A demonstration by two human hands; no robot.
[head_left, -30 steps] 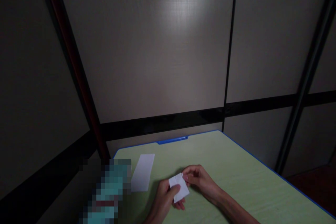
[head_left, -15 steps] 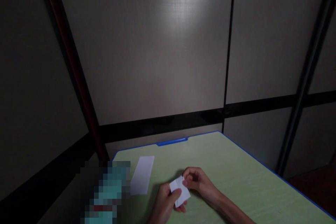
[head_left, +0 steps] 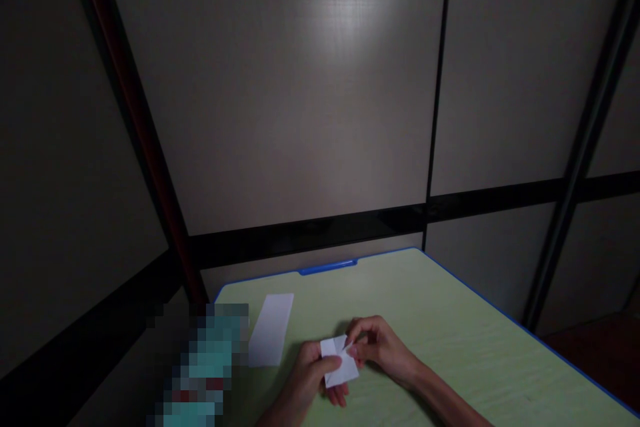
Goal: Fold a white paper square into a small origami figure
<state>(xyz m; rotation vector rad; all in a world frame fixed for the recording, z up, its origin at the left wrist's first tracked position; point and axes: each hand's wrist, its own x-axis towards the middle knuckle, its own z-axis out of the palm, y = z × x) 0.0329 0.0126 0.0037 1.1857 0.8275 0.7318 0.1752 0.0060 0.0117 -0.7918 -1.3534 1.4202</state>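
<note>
A small folded piece of white paper (head_left: 345,368) is held above the table, creases showing on its face. My left hand (head_left: 316,373) grips it from the left, thumb on top and fingers underneath. At its upper right corner, my right hand (head_left: 374,345) pinches a flap between thumb and forefinger, and the flap stands slightly raised. A flat white strip of paper (head_left: 271,330) lies on the table to the left of my hands.
The pale green table (head_left: 400,287) has a blue edge and a blue handle-like piece (head_left: 328,267) at its far side. A blurred-out turquoise thing (head_left: 210,353) is at the left edge. Grey panels (head_left: 310,113) rise behind.
The folded paper has turned slightly in my left hand, and its upper right flap is now lifted by my right fingers. The left hand has shifted a little to the left.
</note>
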